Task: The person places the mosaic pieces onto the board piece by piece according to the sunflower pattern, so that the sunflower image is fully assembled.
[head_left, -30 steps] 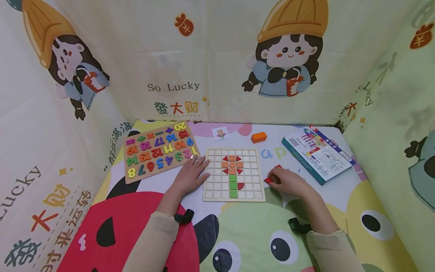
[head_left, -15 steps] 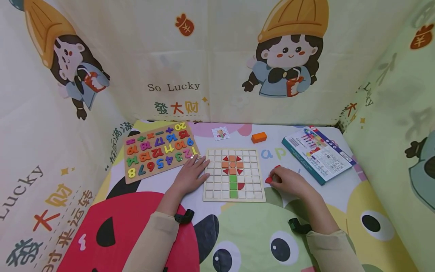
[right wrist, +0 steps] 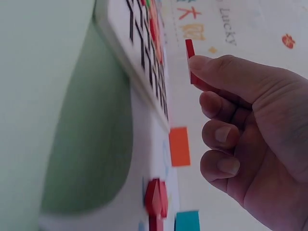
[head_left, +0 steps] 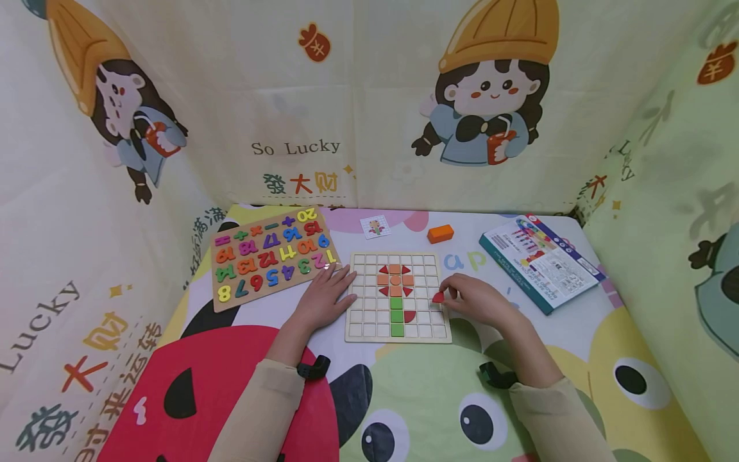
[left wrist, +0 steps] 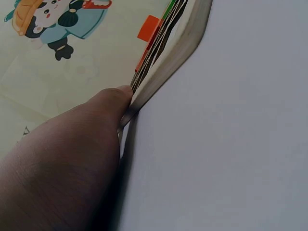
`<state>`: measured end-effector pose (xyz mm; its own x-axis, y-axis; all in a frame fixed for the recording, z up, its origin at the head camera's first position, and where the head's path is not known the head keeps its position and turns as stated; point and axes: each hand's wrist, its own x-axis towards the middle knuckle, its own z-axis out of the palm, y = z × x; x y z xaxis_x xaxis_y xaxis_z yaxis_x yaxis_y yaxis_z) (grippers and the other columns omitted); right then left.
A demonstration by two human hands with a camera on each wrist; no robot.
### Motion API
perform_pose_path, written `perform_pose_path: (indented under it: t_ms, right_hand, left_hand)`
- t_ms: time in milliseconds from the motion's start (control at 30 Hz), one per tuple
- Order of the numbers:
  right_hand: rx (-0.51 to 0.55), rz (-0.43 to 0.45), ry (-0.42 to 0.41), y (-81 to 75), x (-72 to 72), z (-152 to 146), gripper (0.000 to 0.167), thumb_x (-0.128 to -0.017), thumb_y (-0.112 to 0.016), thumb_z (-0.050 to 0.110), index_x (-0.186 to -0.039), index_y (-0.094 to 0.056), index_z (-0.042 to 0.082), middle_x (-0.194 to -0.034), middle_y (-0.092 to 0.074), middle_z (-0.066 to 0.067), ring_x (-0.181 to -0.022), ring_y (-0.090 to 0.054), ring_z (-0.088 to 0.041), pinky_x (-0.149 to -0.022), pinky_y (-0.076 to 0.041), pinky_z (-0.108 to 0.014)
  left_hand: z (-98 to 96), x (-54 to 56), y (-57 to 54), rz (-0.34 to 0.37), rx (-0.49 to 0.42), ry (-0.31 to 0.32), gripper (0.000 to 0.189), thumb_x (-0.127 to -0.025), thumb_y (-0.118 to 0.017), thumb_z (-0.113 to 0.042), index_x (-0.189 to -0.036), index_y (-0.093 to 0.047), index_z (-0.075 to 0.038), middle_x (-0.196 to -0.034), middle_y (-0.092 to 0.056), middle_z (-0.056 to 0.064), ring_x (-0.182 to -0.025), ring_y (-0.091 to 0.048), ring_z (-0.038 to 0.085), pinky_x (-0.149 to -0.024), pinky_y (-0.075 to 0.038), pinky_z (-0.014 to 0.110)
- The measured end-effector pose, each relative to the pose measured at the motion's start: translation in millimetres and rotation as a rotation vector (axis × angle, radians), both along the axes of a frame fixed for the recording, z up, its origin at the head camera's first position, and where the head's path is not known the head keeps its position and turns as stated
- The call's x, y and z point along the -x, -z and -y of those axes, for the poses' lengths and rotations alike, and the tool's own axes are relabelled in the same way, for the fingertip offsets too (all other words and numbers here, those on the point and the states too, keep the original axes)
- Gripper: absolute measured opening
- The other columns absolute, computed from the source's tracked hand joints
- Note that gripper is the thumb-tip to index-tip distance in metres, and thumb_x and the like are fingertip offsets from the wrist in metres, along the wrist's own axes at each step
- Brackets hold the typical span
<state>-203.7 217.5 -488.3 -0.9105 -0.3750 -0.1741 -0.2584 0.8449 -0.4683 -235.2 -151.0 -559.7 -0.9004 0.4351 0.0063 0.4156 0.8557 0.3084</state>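
Note:
A wooden grid board point(head_left: 427, 327) lies flat in the head view, bearing a flower of orange squares, red triangles and a stem of green squares point(head_left: 396, 316). One red rounded piece point(head_left: 409, 316) sits right of the stem. My right hand point(head_left: 476, 298) pinches another red rounded piece point(head_left: 438, 298) between thumb and fingers, over the board's right edge. The right wrist view shows this red piece point(right wrist: 191, 62) raised above the board's level, the other fingers curled. My left hand point(head_left: 325, 296) rests beside the board with fingers extended; its thumb point(left wrist: 113, 98) touches the board's side.
A number puzzle board point(head_left: 271, 256) lies at the left, near my left fingertips. Behind the grid board are a small picture card point(head_left: 375, 226) and an orange block point(head_left: 441, 233). A flat box point(head_left: 539, 263) lies at the right. Red pieces point(right wrist: 156, 197) lie on the table near my right hand.
My right hand has lifted the red rounded piece from the table right of the board and moved left, up to the board's edge. The left hand stays still.

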Motion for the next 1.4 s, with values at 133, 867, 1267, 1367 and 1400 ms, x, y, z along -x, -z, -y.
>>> perform_pose_path:
  t_ms: [133, 867, 1267, 1367, 1400]
  right_hand:
    - [-0.002, -0.015, -0.037, -3.6, 3.2, 13, 0.019, -0.092, -0.069, 0.028, -0.109, -0.065, 0.020, -0.085, -0.055, 0.004, -0.083, -0.052, -0.014, -0.066, -0.044, -0.028]
    - [0.028, 0.028, -0.088, 26.5, 16.5, 53, 0.020, -0.090, -0.072, 0.031, -0.108, -0.068, 0.025, -0.079, -0.055, 0.006, -0.079, -0.053, -0.011, -0.068, -0.047, -0.028]
    - [0.047, 0.025, -0.074, 29.5, 15.7, 51, 0.018, -0.091, -0.071, 0.027, -0.107, -0.068, 0.022, -0.076, -0.054, 0.003, -0.077, -0.052, -0.013, -0.066, -0.044, -0.029]
    - [0.048, 0.023, -0.079, 28.9, 15.9, 51, 0.017, -0.091, -0.071, 0.027, -0.106, -0.068, 0.022, -0.077, -0.054, 0.003, -0.077, -0.052, -0.013, -0.066, -0.044, -0.029]
    - [0.046, 0.022, -0.079, 29.0, 16.1, 51, 0.017, -0.091, -0.071, 0.028, -0.106, -0.068, 0.022, -0.077, -0.054, 0.003, -0.077, -0.052, -0.013, -0.066, -0.044, -0.029]
  left_hand:
    - [-0.2, 0.0, -0.2, 0.008, 0.005, -0.001, 0.065, -0.099, -0.044, -0.058, -0.156, -0.028, -0.031, -0.165, -0.023, -0.007, -0.156, -0.005, 0.023, -0.127, -0.009, 0.048]
    - [0.2, -0.4, 1.1, -0.012, 0.002, -0.003, 0.065, -0.099, -0.045, -0.058, -0.156, -0.028, -0.032, -0.165, -0.024, -0.008, -0.156, -0.005, 0.023, -0.126, -0.010, 0.048]
    - [0.1, -1.4, -2.1, -0.004, 0.002, 0.004, 0.065, -0.099, -0.044, -0.057, -0.156, -0.028, -0.031, -0.165, -0.023, -0.007, -0.156, -0.006, 0.024, -0.126, -0.011, 0.048]
    - [-0.2, -1.0, -1.8, -0.004, 0.002, 0.002, 0.065, -0.099, -0.044, -0.058, -0.156, -0.028, -0.031, -0.165, -0.023, -0.008, -0.156, -0.006, 0.023, -0.127, -0.010, 0.048]
    - [-0.3, -0.8, -1.6, -0.003, 0.001, 0.001, 0.065, -0.099, -0.044, -0.058, -0.156, -0.028, -0.032, -0.165, -0.023, -0.008, -0.156, -0.006, 0.023, -0.127, -0.010, 0.047]
